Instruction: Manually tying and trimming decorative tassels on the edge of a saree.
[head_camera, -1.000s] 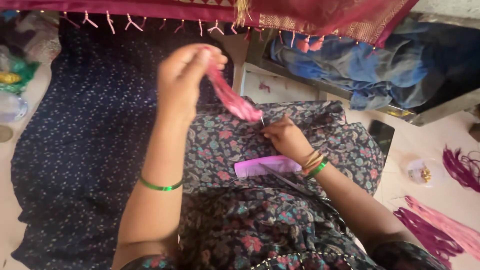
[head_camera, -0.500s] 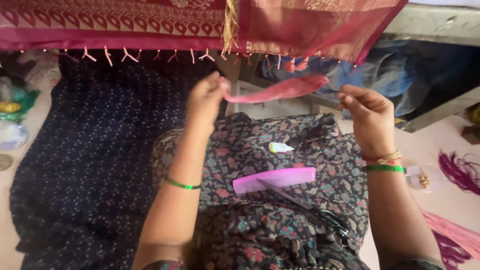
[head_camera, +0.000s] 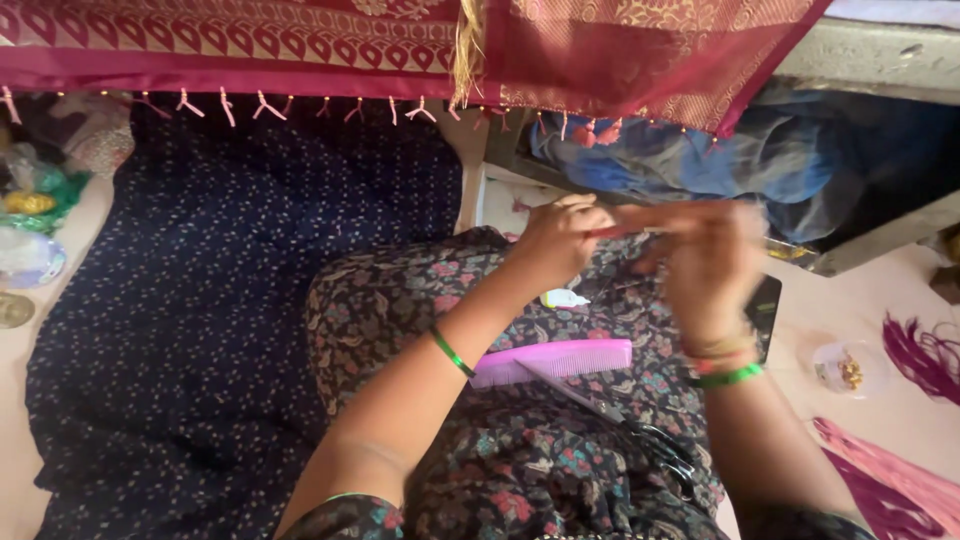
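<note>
— What has changed in the head view?

— The hands have been brought together: half a second ago the pink thread bundle (head_camera: 640, 218) was stretched wide between them; now it is bunched short above the lap.

— And each grip?

— The left hand (head_camera: 556, 240) is pinched on one end. The right hand (head_camera: 708, 262) is blurred; it seems closed on the other end.

— How does the bundle look?

— Thin, salmon-pink, held level below the maroon saree border (head_camera: 300, 60). A purple comb (head_camera: 552, 360) and scissors (head_camera: 640, 432) are left lying on the lap.
</note>
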